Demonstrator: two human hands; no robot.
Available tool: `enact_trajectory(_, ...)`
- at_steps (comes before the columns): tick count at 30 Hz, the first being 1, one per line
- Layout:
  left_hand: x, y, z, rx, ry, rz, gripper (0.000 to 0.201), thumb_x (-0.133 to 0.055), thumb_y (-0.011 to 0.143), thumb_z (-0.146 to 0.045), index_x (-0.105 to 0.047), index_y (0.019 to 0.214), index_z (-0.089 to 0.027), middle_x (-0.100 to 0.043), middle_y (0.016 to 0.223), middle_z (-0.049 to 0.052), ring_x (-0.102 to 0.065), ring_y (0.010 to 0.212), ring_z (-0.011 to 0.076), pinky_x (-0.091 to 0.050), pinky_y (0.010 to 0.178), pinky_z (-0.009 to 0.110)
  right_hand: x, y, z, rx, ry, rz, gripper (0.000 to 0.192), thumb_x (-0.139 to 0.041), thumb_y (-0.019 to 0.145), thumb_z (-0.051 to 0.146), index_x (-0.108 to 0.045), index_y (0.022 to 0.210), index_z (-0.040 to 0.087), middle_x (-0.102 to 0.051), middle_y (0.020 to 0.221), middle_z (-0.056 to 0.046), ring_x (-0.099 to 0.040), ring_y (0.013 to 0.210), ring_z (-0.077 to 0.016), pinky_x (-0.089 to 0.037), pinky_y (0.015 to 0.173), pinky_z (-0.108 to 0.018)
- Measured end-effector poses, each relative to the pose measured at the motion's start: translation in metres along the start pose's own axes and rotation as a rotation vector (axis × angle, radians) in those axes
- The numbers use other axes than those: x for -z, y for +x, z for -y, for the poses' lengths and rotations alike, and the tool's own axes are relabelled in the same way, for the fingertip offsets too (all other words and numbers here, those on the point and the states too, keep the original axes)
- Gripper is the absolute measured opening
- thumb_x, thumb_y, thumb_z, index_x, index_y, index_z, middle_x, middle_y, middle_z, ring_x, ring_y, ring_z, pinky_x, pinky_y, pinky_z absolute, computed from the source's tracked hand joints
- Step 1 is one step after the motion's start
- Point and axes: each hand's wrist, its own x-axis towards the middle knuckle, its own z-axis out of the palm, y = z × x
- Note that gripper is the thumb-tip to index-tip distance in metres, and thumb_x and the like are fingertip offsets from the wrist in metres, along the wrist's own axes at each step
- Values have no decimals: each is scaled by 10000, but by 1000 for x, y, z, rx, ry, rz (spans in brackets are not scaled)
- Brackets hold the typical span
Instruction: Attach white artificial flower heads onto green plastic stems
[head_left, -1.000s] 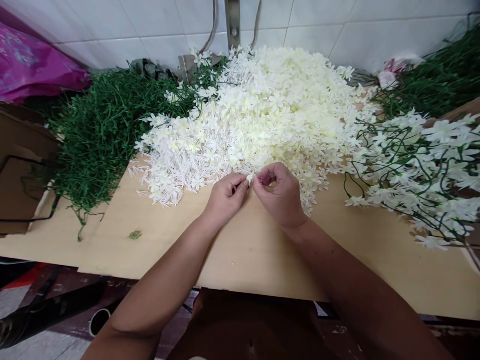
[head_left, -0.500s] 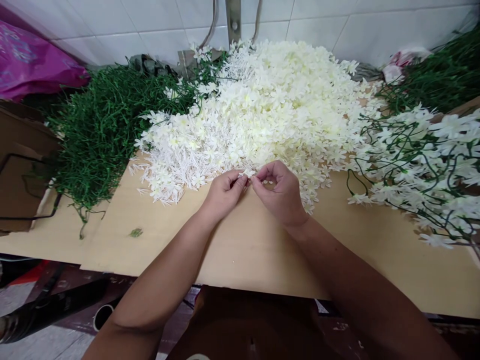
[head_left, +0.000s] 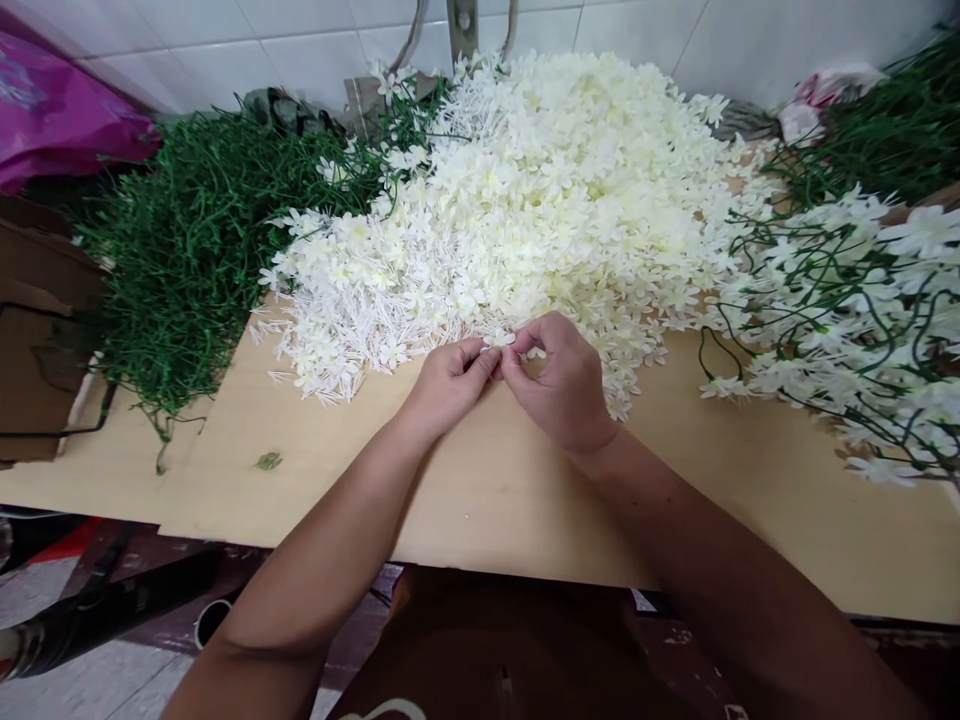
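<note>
Both hands meet at the front edge of a heap of white artificial flowers. My left hand pinches a small white artificial flower between thumb and forefinger. My right hand is closed in a pinch at the same flower, its thumb and forefinger tips touching the flower's right side. The petals show above the fingertips; the lower part of the flower is hidden by the fingers. Thin white stamen-like pieces lie loose in the heap to the left of my hands.
Green plastic stems pile up at the left, beside a cardboard box. White flowers on green stems lie at the right. More green stems sit behind them. A pink bag is at the far left; a tiled wall stands behind the table.
The camera view has tilted slightly, so the scene sits a little higher. My hands stay together at the flower, and more of its petals now show above the fingertips.
</note>
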Motion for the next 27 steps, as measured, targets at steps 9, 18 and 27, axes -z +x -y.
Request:
enact_trajectory(9,1,0,-1,-34,81,49,331,-496,869,-364,-470,601,-171,-398,576,-31,-351,577,103,-282,547,247,3,1,0,17,-46,13,206,-522,718,79,-395,696,240,-531,694,-2,-529,652,-154,-442,579,-286)
enact_trajectory(18,2,2,0,-1,-55,44,287,-566,847,-348,-530,627,-167,-484,589,-26,-428,589,99,-360,602,239,3,7,-3,-259,359,68,168,-569,705,126,-438,663,222,-497,667,28,-506,649,-123,-469,630,-281)
enact_trajectory(27,1,3,1,83,-406,-78,246,-759,690,-348,-613,778,-171,-564,621,-34,-473,575,84,-383,578,220,7,12,0,-484,622,87,182,-651,632,135,-482,621,203,-490,575,70,-450,537,-72,-387,510,-218)
